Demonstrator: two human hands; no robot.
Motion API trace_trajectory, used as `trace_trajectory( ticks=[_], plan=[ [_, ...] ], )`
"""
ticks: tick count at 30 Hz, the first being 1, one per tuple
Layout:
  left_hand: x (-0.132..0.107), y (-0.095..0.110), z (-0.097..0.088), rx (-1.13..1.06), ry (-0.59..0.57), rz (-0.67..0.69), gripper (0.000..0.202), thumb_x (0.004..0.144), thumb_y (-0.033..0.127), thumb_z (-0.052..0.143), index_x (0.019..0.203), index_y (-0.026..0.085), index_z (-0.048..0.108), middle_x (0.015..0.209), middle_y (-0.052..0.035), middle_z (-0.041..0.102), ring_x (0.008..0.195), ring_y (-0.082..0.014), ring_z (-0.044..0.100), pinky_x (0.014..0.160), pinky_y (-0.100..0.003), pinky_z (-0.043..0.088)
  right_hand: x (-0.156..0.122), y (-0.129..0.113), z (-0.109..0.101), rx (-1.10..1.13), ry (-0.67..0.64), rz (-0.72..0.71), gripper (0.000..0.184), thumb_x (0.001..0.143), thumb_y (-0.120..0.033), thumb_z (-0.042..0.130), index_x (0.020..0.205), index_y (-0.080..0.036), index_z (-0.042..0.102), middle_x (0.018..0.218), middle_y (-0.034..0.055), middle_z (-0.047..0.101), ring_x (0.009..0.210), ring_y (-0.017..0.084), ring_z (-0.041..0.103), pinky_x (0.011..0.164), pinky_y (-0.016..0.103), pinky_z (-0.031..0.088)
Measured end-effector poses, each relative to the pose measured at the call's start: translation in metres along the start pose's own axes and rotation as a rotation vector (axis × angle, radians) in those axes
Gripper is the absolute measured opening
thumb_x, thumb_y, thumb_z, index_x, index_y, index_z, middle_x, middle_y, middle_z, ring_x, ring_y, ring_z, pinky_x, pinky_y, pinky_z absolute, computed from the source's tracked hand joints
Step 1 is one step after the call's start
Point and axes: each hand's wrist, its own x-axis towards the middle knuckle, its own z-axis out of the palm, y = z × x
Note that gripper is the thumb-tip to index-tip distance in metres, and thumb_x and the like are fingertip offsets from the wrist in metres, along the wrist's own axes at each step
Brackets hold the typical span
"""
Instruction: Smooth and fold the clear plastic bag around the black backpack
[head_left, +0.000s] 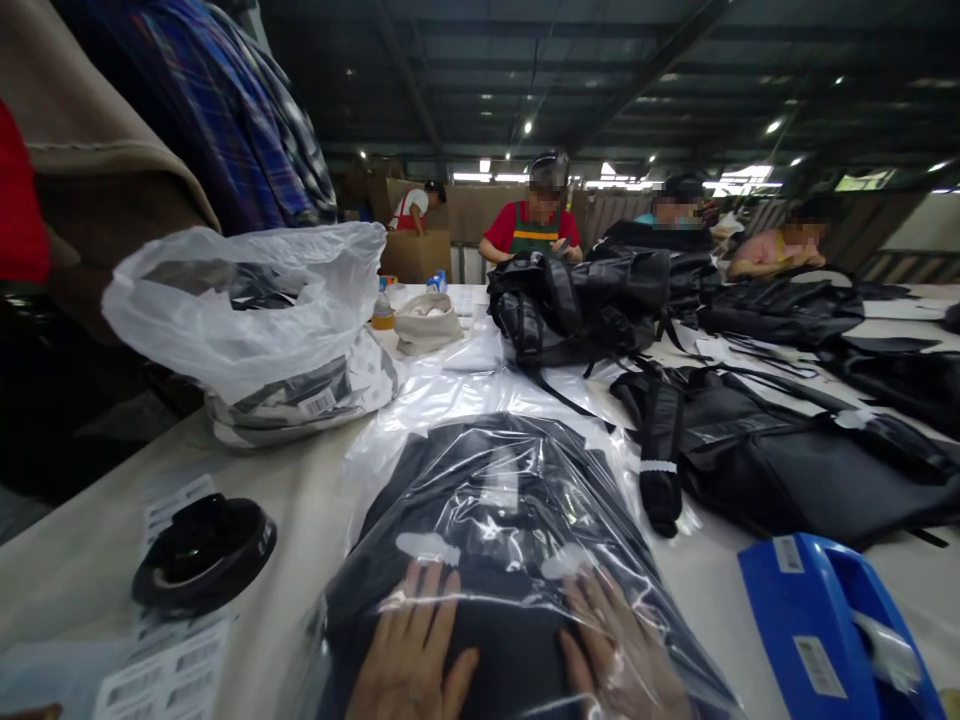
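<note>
We rest our left hand [412, 655] and right hand [616, 650], fingers spread flat and gripping nothing, on the plastic-bagged black backpack [495, 490] on the pale table [75, 565]. Beyond it are loose backpacks [577, 300] and a dim warehouse roof [600, 70].

The left hand [409, 655] and right hand [619, 650] are bare, fingers and wrists uncovered.

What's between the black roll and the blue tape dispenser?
A black backpack in a clear plastic bag, left hand and right hand at its near end; head view.
</note>
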Motion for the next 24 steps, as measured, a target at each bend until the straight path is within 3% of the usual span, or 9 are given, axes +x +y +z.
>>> trace_trajectory(
  ticks=[4, 10, 14, 18, 21, 24],
  plan=[
    [-0.001, 0.002, 0.005, 0.021, 0.023, -0.011, 0.045, 0.089, 0.037, 0.037, 0.12, 0.008, 0.053, 0.121, -0.0156, 0.056, 0.114, -0.0288, 0.049, 0.092, -0.036, 0.037, 0.005, -0.003, -0.005, -0.188, -0.025, -0.104, 0.041, 0.087, -0.033, 0.044, 0.121, -0.014, 0.056, 0.123, 0.0094, 0.06, 0.107, 0.027, 0.06, 0.079, 0.04, 0.052],
    [-0.009, -0.001, 0.011, 0.04, 0.039, -0.009, 0.052, 0.087, 0.041, 0.043, 0.127, 0.009, 0.048, 0.127, -0.0146, 0.053, 0.118, -0.0298, 0.046, 0.092, -0.037, 0.041, 0.017, -0.013, -0.017, -0.102, 0.066, -0.05, 0.035, 0.087, -0.026, 0.04, 0.106, -0.012, 0.065, 0.114, 0.0124, 0.065, 0.103, 0.03, 0.062, 0.077, 0.044, 0.052],
    [-0.017, -0.003, 0.021, 0.013, 0.076, -0.006, 0.058, 0.086, 0.041, 0.045, 0.135, 0.01, 0.039, 0.131, -0.0139, 0.049, 0.123, -0.0301, 0.042, 0.093, -0.036, 0.041, 0.017, -0.014, -0.021, -0.065, 0.098, -0.065, 0.033, 0.086, -0.024, 0.042, 0.109, -0.013, 0.064, 0.117, 0.0116, 0.063, 0.109, 0.029, 0.058, 0.086, 0.043, 0.048],
    [-0.022, -0.003, 0.028, 0.022, 0.117, -0.032, 0.055, 0.088, 0.043, 0.041, 0.133, 0.012, 0.042, 0.13, -0.0129, 0.051, 0.121, -0.0301, 0.044, 0.093, -0.037, 0.041, 0.007, -0.016, -0.022, -0.154, 0.125, -0.115, 0.033, 0.085, -0.025, 0.043, 0.107, -0.012, 0.064, 0.116, 0.0143, 0.063, 0.108, 0.029, 0.058, 0.088, 0.042, 0.044],
    [-0.021, -0.003, 0.029, 0.049, 0.126, 0.003, 0.053, 0.088, 0.045, 0.041, 0.129, 0.012, 0.047, 0.128, -0.0126, 0.053, 0.117, -0.0297, 0.047, 0.092, -0.036, 0.041, -0.002, -0.024, -0.024, -0.195, 0.076, -0.123, 0.041, 0.085, -0.035, 0.044, 0.115, -0.011, 0.06, 0.123, 0.0175, 0.058, 0.112, 0.033, 0.054, 0.09, 0.048, 0.039],
    [-0.019, -0.004, 0.026, 0.042, 0.059, -0.026, 0.051, 0.087, 0.045, 0.041, 0.127, 0.013, 0.05, 0.127, -0.013, 0.054, 0.117, -0.0301, 0.048, 0.092, -0.038, 0.041, -0.005, -0.032, -0.027, -0.158, -0.006, -0.074, 0.048, 0.086, -0.038, 0.045, 0.122, -0.009, 0.053, 0.128, 0.0188, 0.054, 0.118, 0.034, 0.049, 0.093, 0.049, 0.036]
  ],
)
